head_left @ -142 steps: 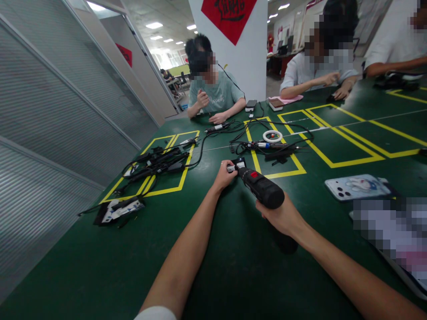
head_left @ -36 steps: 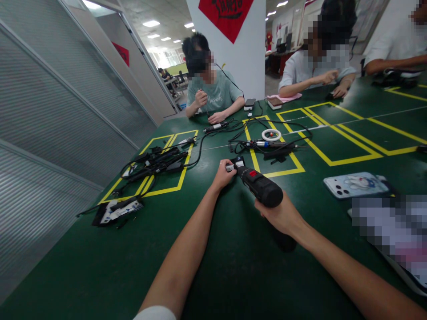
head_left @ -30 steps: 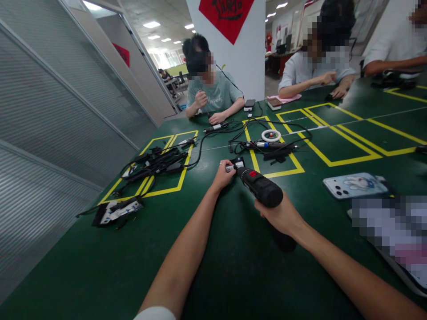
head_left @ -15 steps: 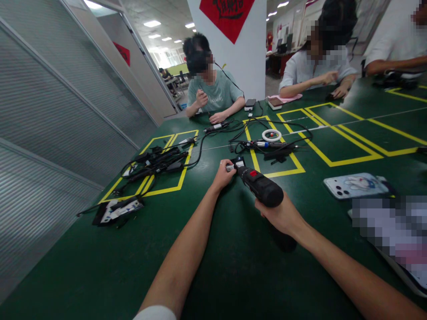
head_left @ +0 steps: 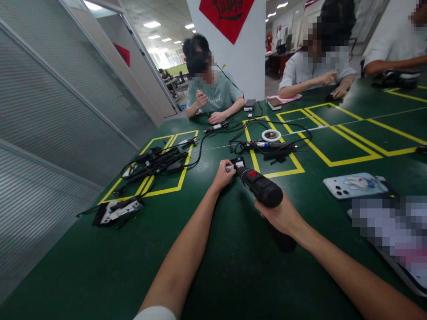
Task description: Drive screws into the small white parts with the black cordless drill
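Note:
My right hand [head_left: 275,211] is wrapped round the grip of a black cordless drill [head_left: 262,186] with a red switch on top. The drill points away from me, its nose at the fingers of my left hand. My left hand [head_left: 224,175] is closed on a small black-and-white part [head_left: 239,162] low over the green table. The drill's front end covers some of that part, so its kind and the exact contact cannot be made out.
Black cables and adapters [head_left: 160,162] lie in a yellow-taped box at left, near a packet [head_left: 122,209]. A soldering iron [head_left: 267,145] and a white tape roll [head_left: 271,135] lie beyond my hands. A phone [head_left: 356,185] is at right. Several people sit across the green table [head_left: 100,266].

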Tool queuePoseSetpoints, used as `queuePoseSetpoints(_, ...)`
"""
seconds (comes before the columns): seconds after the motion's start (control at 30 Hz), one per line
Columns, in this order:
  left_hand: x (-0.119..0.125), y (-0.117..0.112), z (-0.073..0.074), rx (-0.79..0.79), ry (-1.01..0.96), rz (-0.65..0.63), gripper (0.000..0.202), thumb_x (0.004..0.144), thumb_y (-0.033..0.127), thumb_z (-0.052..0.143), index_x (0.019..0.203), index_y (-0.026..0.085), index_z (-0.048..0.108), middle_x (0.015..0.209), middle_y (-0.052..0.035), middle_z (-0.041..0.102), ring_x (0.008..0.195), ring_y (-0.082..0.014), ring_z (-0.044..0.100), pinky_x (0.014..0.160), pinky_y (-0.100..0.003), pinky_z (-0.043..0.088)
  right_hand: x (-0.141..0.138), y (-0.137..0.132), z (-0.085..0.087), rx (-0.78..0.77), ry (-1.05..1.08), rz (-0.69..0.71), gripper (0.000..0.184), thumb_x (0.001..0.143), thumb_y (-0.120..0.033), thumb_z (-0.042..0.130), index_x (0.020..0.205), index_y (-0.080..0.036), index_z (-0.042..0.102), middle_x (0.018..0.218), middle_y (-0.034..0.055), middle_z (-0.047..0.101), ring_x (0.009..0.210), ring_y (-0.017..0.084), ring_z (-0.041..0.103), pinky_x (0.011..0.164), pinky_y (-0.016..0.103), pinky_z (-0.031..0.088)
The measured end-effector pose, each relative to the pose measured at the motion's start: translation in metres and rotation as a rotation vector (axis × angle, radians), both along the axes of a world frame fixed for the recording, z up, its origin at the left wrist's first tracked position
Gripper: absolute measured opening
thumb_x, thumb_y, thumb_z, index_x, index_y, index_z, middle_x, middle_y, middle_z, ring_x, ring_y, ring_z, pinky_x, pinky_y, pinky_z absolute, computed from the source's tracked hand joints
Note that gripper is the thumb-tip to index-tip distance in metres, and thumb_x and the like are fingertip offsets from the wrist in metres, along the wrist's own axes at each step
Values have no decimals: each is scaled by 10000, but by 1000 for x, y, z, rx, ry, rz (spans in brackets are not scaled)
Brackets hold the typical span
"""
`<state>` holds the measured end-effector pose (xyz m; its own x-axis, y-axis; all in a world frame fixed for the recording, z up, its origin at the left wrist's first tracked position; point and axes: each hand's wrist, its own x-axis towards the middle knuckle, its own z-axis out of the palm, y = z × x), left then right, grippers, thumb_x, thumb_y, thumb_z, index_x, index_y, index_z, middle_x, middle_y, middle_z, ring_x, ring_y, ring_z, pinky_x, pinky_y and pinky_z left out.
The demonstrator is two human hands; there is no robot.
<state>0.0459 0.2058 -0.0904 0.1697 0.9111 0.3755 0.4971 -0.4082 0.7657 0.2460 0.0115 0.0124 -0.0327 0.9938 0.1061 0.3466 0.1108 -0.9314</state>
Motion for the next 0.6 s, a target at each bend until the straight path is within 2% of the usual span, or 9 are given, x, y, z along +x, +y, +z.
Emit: queuePoseSetpoints(0.6,-1,1,-2,19,3,-7,199,724,131,597,890,201,514,956,-22,508,913,-167,495,850,-289,401,-1,0,0,11,6,6,273,733,-205,598,1005,-186,620,806,48,672,769,209,634,639,302,473)
